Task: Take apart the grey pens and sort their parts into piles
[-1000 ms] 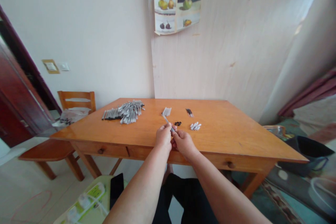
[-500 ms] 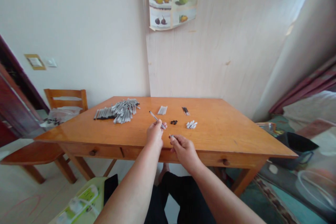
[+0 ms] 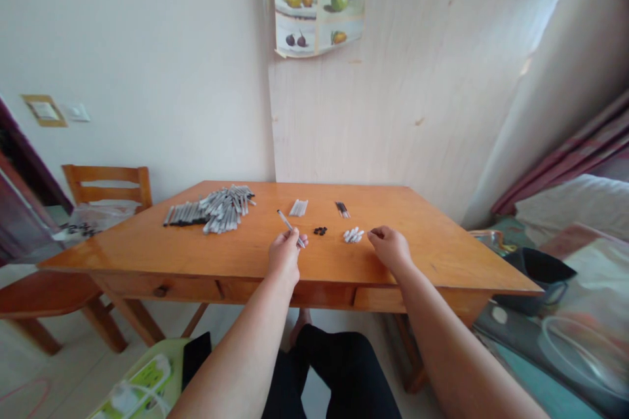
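My left hand [image 3: 285, 253] is closed around a slim pen [image 3: 284, 218] with a clear barrel, its dark end pointing up and away to the left and its tip toward me. My right hand [image 3: 391, 249] hovers just right of a small heap of short white pieces [image 3: 352, 235]; its fingers are curled together, and what they hold, if anything, is hidden. Several small black parts [image 3: 320, 231] lie between the hands. Behind them are a row of clear tubes [image 3: 299, 208] and a few thin dark refills [image 3: 343, 210].
On the left of the wooden table [image 3: 422, 209] lies a big pile of grey-clear pens [image 3: 228, 208]. A wooden chair [image 3: 105, 175] stands at the left, a black bin [image 3: 535, 278] at the right. A green stool [image 3: 162, 366] holding a power strip sits below left.
My right hand has moved from beside the pen, off to the right, to the white pieces. My left hand keeps the pen in nearly the same place. The view has shifted slightly.
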Demonstrator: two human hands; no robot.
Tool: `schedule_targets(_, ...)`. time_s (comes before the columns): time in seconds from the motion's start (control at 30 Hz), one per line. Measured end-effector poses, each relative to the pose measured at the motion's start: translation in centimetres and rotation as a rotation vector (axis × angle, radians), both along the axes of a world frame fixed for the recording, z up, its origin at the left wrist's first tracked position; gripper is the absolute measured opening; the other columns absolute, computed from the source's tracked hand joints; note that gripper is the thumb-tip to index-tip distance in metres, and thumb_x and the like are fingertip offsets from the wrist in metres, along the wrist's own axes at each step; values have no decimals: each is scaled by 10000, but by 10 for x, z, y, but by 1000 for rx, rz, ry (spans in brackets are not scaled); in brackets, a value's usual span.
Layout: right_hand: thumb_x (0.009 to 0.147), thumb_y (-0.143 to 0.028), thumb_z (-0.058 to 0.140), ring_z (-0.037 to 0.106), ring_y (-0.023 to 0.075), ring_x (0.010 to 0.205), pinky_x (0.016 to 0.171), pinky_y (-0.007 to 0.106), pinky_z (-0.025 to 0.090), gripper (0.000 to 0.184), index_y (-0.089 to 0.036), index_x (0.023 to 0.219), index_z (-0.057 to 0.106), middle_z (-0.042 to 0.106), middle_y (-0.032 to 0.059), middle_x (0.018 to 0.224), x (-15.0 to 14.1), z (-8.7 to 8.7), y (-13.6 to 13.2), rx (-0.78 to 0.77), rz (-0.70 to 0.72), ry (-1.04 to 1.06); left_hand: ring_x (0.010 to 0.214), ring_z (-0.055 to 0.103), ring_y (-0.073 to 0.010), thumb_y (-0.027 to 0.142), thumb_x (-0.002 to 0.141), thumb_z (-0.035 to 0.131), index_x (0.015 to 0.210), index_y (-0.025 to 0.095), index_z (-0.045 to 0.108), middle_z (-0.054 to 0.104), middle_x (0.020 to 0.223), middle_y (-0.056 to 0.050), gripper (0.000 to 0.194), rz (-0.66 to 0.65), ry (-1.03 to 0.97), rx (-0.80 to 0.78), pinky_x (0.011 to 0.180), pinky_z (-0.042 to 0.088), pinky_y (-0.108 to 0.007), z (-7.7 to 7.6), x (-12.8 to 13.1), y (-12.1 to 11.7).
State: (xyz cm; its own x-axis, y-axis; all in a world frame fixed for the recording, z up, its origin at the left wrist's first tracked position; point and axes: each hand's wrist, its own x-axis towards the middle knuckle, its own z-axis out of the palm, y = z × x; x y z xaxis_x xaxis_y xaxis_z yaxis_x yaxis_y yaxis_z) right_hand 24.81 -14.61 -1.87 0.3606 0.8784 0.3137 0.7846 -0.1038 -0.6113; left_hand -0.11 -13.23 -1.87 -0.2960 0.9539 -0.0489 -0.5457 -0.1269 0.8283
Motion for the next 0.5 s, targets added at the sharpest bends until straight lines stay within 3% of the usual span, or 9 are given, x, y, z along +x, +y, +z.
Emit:
schedule_targets(0.23,828,-360,545,657,232,886,676,276,420,267,-208,883,757,737,115,934,-3,1,10,-171,26,-138,577,627,-111,248,785,709,770,133,596,652,620,-26,162,-10,40,14,726,523,-305,-3,-1,2)
schedule_targets(0.5,803,-304,578,649,241,906,723,300,441,296,-180,1032,718,726,128,959,0,-8,15,-62,3,-82,589,626,-113,308,755,732,753,139,596,657,635,-33,216,-19,93,37,726,514,-301,-7,-2,3)
